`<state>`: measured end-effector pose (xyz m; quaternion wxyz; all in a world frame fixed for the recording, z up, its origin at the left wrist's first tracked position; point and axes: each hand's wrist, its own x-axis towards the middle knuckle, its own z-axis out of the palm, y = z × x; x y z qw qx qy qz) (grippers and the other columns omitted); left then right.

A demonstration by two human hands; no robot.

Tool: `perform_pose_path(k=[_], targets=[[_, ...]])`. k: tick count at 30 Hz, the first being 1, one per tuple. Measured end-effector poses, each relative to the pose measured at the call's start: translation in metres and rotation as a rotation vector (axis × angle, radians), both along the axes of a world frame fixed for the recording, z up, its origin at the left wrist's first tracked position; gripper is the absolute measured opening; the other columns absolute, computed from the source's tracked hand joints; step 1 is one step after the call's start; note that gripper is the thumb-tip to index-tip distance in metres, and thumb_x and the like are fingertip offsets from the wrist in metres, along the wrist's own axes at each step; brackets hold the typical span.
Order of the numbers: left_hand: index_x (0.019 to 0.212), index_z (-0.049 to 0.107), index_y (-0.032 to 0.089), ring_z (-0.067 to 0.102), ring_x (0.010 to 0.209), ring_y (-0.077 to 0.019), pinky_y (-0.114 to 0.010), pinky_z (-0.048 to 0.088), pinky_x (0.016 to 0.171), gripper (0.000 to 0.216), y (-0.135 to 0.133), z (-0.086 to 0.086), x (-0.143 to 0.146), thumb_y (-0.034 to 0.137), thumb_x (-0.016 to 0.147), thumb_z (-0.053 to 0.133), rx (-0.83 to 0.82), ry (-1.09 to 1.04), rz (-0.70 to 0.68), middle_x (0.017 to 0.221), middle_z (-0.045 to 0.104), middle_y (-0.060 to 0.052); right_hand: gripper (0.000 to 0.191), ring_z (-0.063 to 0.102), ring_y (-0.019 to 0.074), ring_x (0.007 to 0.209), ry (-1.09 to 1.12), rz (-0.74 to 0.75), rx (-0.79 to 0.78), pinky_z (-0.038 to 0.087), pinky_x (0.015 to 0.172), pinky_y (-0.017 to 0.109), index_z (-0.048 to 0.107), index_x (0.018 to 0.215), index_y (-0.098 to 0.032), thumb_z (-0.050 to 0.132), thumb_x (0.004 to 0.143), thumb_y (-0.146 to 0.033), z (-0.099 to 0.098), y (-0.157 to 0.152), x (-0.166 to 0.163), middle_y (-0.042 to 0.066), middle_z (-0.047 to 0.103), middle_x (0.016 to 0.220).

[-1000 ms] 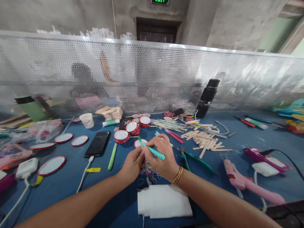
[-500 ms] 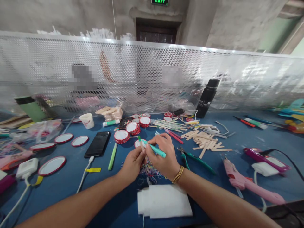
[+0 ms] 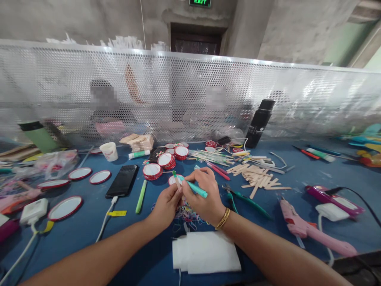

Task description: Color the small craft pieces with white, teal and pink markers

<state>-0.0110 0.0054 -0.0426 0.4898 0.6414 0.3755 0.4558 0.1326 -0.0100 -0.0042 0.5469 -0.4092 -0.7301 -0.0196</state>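
Nearest the person, a white pad (image 3: 205, 252) lies flat on the blue desk (image 3: 143, 254), its far edge just short of both wrists. Above it the two hands meet over a loose heap of coloured rubber bands (image 3: 188, 213).

The left hand (image 3: 166, 206) pinches a small wooden stick (image 3: 176, 180) between thumb and fingertips. The right hand (image 3: 205, 198) is closed in a writing grip round a teal marker (image 3: 195, 188). A second ago the marker lay along the stick and hid it. Now it has drawn back a little to the right, so the bare wood and its green-coloured end show. Since half a second ago almost nothing has shifted, and the marker's tip rests at the stick's near part.

The stick's long axis runs away from the person, leaning slightly left, green end farthest. The marker crosses it at a slant, with its tip up-left at the stick and its back end down-right over the right hand's knuckles.

Farther off lie green-handled pliers (image 3: 247, 199) to the right, then a pile of plain sticks (image 3: 257, 176) and red-rimmed lids (image 3: 152, 171). A perforated screen (image 3: 59, 87) stands at the desk's back.
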Motion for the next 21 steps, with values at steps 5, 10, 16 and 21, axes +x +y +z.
perform_pose_path(k=[5,10,16,21], targets=[[0.077,0.054,0.016,0.031,0.054,-0.0094,-0.023,0.024,0.05,0.051,-0.0008,0.0004,0.0007,0.067,0.084,0.054,-0.007,-0.001,-0.01,0.058,0.039,0.006,0.011,0.059,0.0141,0.066,0.01,0.028,0.031,0.036,0.096,0.042,0.053,0.077,-0.022,0.057,0.087,-0.022,-0.0012,-0.0005,-0.0006,-0.004,0.063,0.069],[0.076,0.055,0.017,0.033,0.055,-0.0099,-0.023,0.026,0.051,0.05,-0.0001,0.0,0.0009,0.066,0.083,0.055,-0.006,-0.016,-0.02,0.06,0.041,0.005,0.011,0.059,0.0134,0.066,-0.009,0.037,0.021,0.035,0.097,0.041,0.054,0.077,-0.022,0.058,0.087,-0.021,-0.0029,0.0001,-0.0009,-0.005,0.062,0.068],[0.076,0.054,0.016,0.029,0.053,-0.0087,-0.022,0.023,0.049,0.051,-0.0006,0.0021,0.0014,0.067,0.083,0.055,-0.004,0.003,-0.001,0.058,0.038,0.006,0.013,0.059,0.0148,0.067,0.012,0.0,0.014,0.036,0.094,0.042,0.054,0.076,-0.022,0.057,0.088,-0.024,-0.0007,0.0007,0.0,-0.003,0.063,0.068],[0.077,0.055,0.016,0.033,0.055,-0.0095,-0.023,0.026,0.051,0.048,0.0,-0.0009,0.0006,0.064,0.084,0.056,0.007,-0.016,-0.022,0.06,0.042,0.005,0.01,0.06,0.0138,0.067,-0.004,0.041,0.031,0.035,0.096,0.042,0.054,0.078,-0.022,0.058,0.087,-0.021,-0.0011,-0.0007,-0.0009,-0.004,0.064,0.07]])
